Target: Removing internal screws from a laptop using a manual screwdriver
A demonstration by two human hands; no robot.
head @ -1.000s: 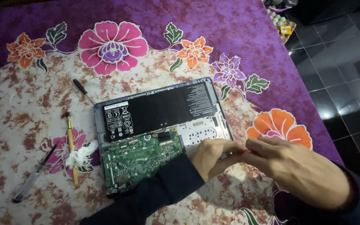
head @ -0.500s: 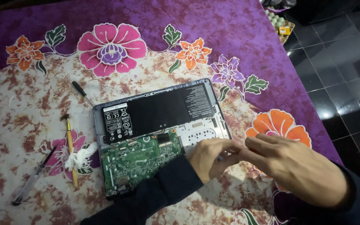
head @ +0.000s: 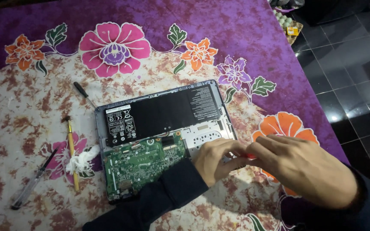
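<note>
An opened laptop (head: pixel 168 128) lies bottom-up on a flowered cloth, showing its black battery (head: pixel 163 113) and green circuit board (head: pixel 144 164). My left hand (head: pixel 215 160) reaches across the board on a dark sleeve, fingers bunched at the laptop's near right corner. My right hand (head: pixel 305 171) meets it from the right. Between the two hands shows a small part of a red tool (head: pixel 250 156), pinched by both; the rest of it is hidden.
A black-handled screwdriver (head: pixel 82 92) lies just beyond the laptop's far left corner. To the left lie a yellow-handled brush (head: pixel 71 149), a white wad of tissue (head: pixel 81 160) and a clear pen (head: pixel 33 186). Dark floor tiles (head: pixel 352 85) lie to the right.
Both hands stay at the laptop's near right corner. My right hand's fingers have closed in slightly on my left hand.
</note>
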